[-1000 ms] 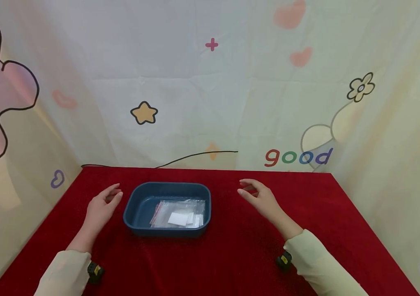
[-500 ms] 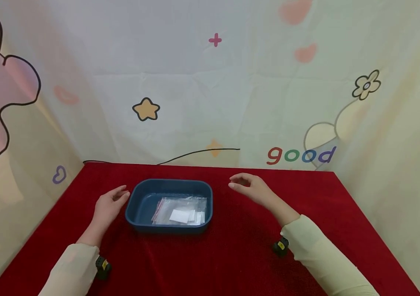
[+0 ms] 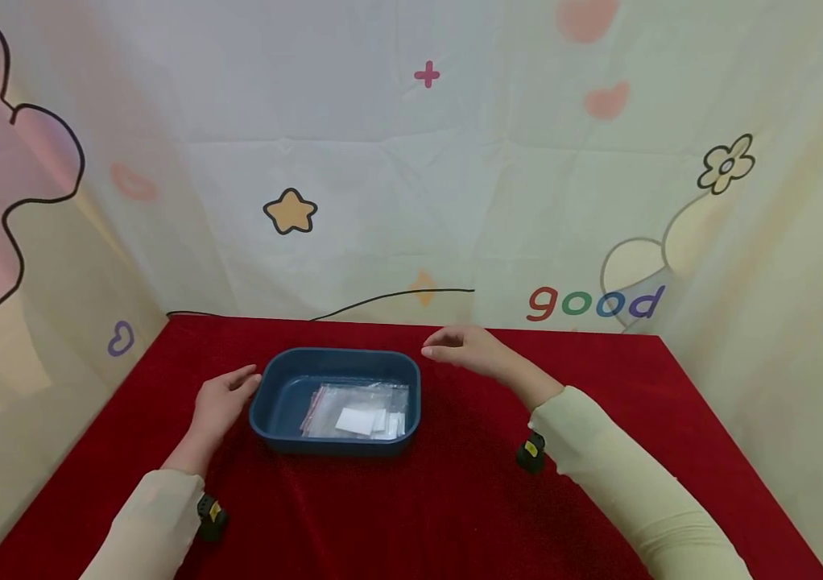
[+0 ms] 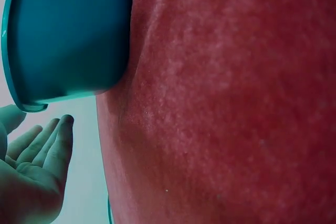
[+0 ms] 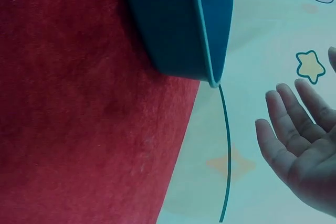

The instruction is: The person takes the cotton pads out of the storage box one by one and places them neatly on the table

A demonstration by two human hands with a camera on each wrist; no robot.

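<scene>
The left grip [image 3: 219, 404], released, is at the left rim of the blue basin [image 3: 335, 445], contact unclear; the right grip [image 3: 475, 351], equally loose, hangs near its far right corner. Clear bags [image 3: 342, 398] lie in the basin on the red-covered bench [image 3: 411, 515].

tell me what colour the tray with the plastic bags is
Dark blue; the tray shows best in the head view.
</scene>
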